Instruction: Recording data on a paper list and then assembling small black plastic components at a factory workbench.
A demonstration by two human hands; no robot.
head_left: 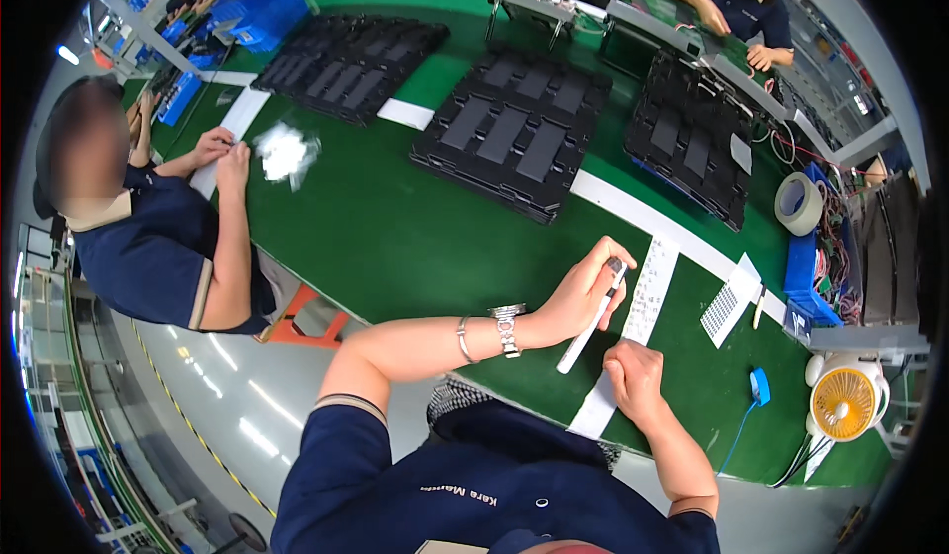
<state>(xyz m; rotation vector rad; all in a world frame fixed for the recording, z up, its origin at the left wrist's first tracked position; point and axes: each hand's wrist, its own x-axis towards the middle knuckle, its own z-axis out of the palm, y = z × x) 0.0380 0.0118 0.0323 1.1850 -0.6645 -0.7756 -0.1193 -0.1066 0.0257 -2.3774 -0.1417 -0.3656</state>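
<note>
My left hand point(591, 282), with a metal watch and bracelet on its wrist, is closed around a white marker pen point(589, 329). The pen slants, its dark end up by the fingers and its pale end toward the table edge. Below it my right hand point(635, 376) is curled into a fist beside a white strip point(647, 302) on the green table. Whatever that fist may hold is hidden. Handwritten marks run down the strip, which passes between the two hands.
Black segmented panels point(514, 129) lie across the green table point(395, 228). To the right are a printed sheet point(730, 302), a tape roll point(799, 204), a blue bin of wires point(813, 277) and a small yellow-and-white fan point(843, 403). One co-worker point(163, 248) sits at left, another point(736, 5) works across.
</note>
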